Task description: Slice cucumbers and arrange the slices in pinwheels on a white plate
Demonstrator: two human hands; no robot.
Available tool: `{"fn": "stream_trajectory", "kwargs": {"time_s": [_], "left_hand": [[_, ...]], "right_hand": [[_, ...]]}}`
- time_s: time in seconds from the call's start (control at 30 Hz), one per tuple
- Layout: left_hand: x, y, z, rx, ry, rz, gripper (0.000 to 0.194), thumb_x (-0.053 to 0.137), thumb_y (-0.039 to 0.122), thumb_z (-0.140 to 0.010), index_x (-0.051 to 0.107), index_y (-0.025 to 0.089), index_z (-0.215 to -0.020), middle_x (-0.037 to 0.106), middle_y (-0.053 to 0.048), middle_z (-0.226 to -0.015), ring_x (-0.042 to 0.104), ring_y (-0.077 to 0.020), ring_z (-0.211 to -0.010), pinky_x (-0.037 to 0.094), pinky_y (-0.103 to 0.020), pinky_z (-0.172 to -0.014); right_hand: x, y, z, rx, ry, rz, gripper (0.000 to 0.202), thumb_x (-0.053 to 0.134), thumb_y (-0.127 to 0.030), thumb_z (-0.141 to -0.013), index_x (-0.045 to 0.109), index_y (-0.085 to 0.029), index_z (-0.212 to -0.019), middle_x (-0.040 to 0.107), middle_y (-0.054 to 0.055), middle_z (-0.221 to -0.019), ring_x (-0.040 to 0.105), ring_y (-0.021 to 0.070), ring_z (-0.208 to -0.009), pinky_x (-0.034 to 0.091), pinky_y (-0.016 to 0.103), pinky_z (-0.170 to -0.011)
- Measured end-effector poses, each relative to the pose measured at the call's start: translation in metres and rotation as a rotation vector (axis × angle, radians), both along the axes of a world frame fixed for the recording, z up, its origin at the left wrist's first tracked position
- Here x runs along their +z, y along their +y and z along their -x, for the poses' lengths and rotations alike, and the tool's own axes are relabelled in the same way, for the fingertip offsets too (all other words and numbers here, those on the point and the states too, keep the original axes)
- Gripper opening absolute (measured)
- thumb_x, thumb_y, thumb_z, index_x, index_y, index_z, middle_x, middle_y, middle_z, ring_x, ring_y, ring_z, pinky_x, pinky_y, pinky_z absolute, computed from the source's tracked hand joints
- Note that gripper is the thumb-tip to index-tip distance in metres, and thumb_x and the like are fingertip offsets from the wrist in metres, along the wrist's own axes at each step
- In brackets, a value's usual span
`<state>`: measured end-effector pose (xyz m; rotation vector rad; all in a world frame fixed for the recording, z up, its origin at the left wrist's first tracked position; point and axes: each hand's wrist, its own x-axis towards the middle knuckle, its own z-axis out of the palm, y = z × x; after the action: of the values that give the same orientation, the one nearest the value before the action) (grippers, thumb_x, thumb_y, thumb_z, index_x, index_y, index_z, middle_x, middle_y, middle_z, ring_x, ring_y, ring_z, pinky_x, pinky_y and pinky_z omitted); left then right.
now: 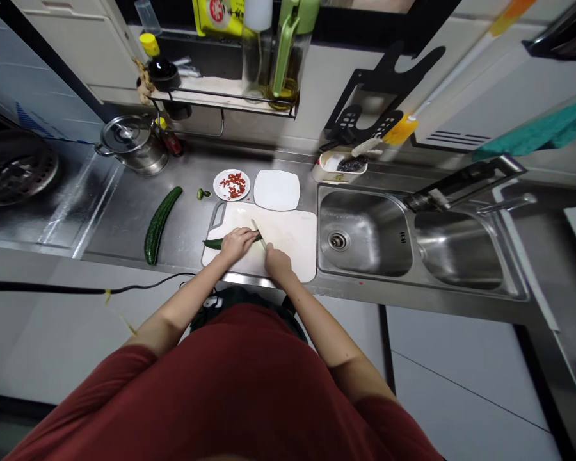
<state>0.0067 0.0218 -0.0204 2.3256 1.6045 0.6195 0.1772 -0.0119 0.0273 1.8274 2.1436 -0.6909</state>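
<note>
On the white cutting board point(292, 234) lies a dark green cucumber piece point(213, 244), its left end sticking out past my fingers. My left hand point(239, 243) is closed over it and presses it to the board. A knife point(258, 232) is gripped by its handle in my right hand point(277, 262); the blade points away from me, at the cucumber's right end. My fist hides the handle. A whole cucumber point(161, 225) rests on the steel counter to the left. Small green cucumber ends point(202, 193) lie beyond the board's left corner.
Behind the board stand a plate of chopped red pieces point(232, 185) and a white square plate point(277, 190). A double sink point(367, 234) is at the right. A steel pot point(133, 146) and a stove point(16, 168) are at the left. A shelf with bottles point(221, 93) hangs above.
</note>
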Motion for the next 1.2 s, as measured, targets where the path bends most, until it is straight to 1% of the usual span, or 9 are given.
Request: {"fn": "stream_trajectory", "kwargs": {"time_s": [0.1, 0.2, 0.5, 0.63, 0.8, 0.97, 1.1, 1.2], "left_hand": [[0.002, 0.000, 0.000, 0.007, 0.007, -0.006, 0.031, 0.045, 0.037, -0.095, 0.071, 0.029, -0.111, 0.069, -0.004, -0.107, 0.060, -0.0187, -0.097, 0.047, -0.031, -0.081], [0.004, -0.001, -0.001, 0.013, 0.017, -0.007, 0.032, 0.044, 0.038, -0.095, 0.071, 0.030, -0.111, 0.069, -0.003, -0.108, 0.060, -0.0189, -0.097, 0.047, -0.031, -0.079], [0.003, -0.002, 0.000, 0.026, 0.009, 0.007, 0.032, 0.045, 0.038, -0.095, 0.071, 0.029, -0.111, 0.069, -0.004, -0.108, 0.060, -0.0181, -0.098, 0.047, -0.030, -0.081], [0.005, -0.002, -0.001, 0.022, 0.006, 0.015, 0.032, 0.045, 0.038, -0.095, 0.071, 0.029, -0.111, 0.068, -0.004, -0.109, 0.060, -0.0180, -0.098, 0.047, -0.030, -0.084], [0.010, -0.001, -0.002, 0.023, 0.000, 0.048, 0.031, 0.046, 0.036, -0.094, 0.071, 0.028, -0.111, 0.069, -0.004, -0.108, 0.060, -0.0187, -0.099, 0.047, -0.031, -0.087], [0.015, -0.001, -0.003, 0.029, 0.000, 0.070, 0.031, 0.047, 0.036, -0.094, 0.067, 0.027, -0.116, 0.069, -0.005, -0.108, 0.060, -0.0193, -0.101, 0.047, -0.031, -0.089], [0.016, -0.003, -0.003, 0.034, 0.001, 0.076, 0.035, 0.046, 0.037, -0.094, 0.063, 0.026, -0.122, 0.068, -0.006, -0.112, 0.060, -0.0203, -0.103, 0.047, -0.031, -0.090], [0.017, -0.005, -0.003, 0.035, 0.005, 0.076, 0.035, 0.045, 0.037, -0.095, 0.062, 0.025, -0.122, 0.066, -0.006, -0.113, 0.060, -0.0200, -0.103, 0.047, -0.031, -0.089]], "right_hand": [[0.001, 0.007, 0.003, -0.003, 0.023, -0.021, 0.027, 0.036, -0.007, -0.092, 0.045, -0.014, -0.116, 0.068, 0.013, -0.099, 0.067, 0.0213, -0.094, 0.048, 0.028, -0.077], [0.002, 0.005, 0.002, -0.005, 0.018, 0.003, 0.028, 0.036, -0.007, -0.092, 0.044, -0.014, -0.117, 0.068, 0.014, -0.099, 0.067, 0.0216, -0.095, 0.047, 0.029, -0.078], [0.004, -0.029, -0.020, 0.010, -0.043, 0.045, 0.029, 0.037, -0.009, -0.091, 0.044, -0.014, -0.118, 0.068, 0.015, -0.098, 0.067, 0.0247, -0.094, 0.048, 0.032, -0.077], [0.005, -0.037, -0.025, 0.016, -0.052, 0.048, 0.029, 0.039, -0.008, -0.090, 0.045, -0.014, -0.117, 0.068, 0.015, -0.098, 0.067, 0.0245, -0.093, 0.048, 0.032, -0.076], [0.008, -0.033, -0.029, 0.008, -0.034, 0.054, 0.025, 0.037, -0.012, -0.093, 0.046, -0.015, -0.116, 0.068, 0.015, -0.097, 0.067, 0.0247, -0.093, 0.048, 0.032, -0.075], [0.016, -0.027, -0.041, 0.023, -0.044, 0.058, 0.025, 0.036, -0.020, -0.096, 0.048, -0.017, -0.117, 0.068, 0.015, -0.101, 0.066, 0.0244, -0.094, 0.046, 0.032, -0.076], [0.022, -0.028, -0.053, -0.001, -0.078, 0.010, 0.029, 0.031, -0.028, -0.100, 0.047, -0.020, -0.123, 0.067, 0.013, -0.099, 0.065, 0.0237, -0.093, 0.044, 0.031, -0.076], [0.023, -0.030, -0.057, -0.051, -0.123, -0.067, 0.032, 0.027, -0.030, -0.101, 0.049, -0.022, -0.123, 0.066, 0.011, -0.099, 0.065, 0.0225, -0.091, 0.042, 0.030, -0.075]]}}
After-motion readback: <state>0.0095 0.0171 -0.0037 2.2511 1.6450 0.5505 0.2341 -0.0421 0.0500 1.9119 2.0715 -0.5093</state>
